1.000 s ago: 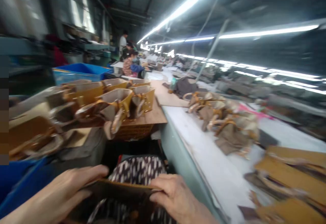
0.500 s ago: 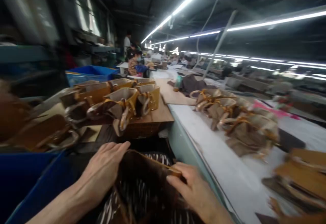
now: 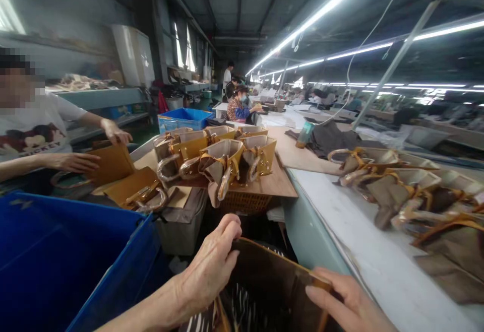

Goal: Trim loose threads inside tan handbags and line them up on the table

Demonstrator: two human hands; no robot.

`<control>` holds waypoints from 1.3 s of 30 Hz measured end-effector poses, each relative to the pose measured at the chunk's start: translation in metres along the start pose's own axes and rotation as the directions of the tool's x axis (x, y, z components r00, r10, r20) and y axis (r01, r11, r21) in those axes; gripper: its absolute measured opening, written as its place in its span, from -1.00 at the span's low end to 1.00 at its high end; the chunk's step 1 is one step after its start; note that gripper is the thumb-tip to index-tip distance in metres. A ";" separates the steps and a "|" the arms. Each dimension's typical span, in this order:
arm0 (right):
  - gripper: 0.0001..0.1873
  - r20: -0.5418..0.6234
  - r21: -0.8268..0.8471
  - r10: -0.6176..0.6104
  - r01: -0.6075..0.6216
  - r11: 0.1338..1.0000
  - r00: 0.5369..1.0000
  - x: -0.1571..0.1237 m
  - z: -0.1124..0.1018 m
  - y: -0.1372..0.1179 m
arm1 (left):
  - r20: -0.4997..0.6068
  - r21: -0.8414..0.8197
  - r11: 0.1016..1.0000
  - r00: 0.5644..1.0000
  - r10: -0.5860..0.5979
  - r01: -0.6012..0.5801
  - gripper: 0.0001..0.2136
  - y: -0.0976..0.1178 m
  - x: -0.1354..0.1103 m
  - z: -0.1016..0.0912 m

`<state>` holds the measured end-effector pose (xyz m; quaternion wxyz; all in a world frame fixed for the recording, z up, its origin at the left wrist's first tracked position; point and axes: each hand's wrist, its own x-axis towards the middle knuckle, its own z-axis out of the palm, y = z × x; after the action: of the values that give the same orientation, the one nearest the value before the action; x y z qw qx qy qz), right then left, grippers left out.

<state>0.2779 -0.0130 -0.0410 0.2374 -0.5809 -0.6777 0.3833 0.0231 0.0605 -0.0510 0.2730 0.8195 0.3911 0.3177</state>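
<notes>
At the bottom middle is a brown bag (image 3: 270, 266) with a tan edge, its mouth facing up toward me. My left hand (image 3: 214, 261) is closed on the left end of the rim, fingers curled over it. On the right end of the same rim, my right hand (image 3: 344, 296) pinches the edge between thumb and fingers. Black-and-white patterned cloth shows beneath and around the bag, probably on my lap; the bag's lower part is cut off by the frame.
Several mustard handbags (image 3: 223, 153) stand on a board ahead. More bags (image 3: 393, 191) lie on the white table (image 3: 333, 211) at right. A blue bin (image 3: 71, 236) is at left, where a co-worker's hands (image 3: 81, 163) hold a tan bag panel. Another blue bin (image 3: 183, 120) stands farther back.
My view has swung left, so the scene sits farther right and the co-worker shows more fully. Both hands still hold the bag's rim.
</notes>
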 end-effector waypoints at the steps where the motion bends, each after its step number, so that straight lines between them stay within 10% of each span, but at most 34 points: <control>1: -0.69 -0.006 0.028 0.005 -0.005 1.000 1.000 0.001 -0.002 -0.001 | 0.010 -0.015 1.000 1.000 0.012 -0.012 -0.70 -0.002 0.000 0.000; 39: -0.68 -0.234 -0.037 0.200 -0.214 0.976 0.952 0.002 0.004 -0.003 | 0.267 0.357 0.934 0.961 -0.070 -0.031 -0.82 0.019 0.039 0.028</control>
<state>0.2728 -0.0124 -0.0416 0.2542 -0.6961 -0.5927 0.3155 0.0717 0.0761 -0.0435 0.1742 0.8876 0.4087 0.1217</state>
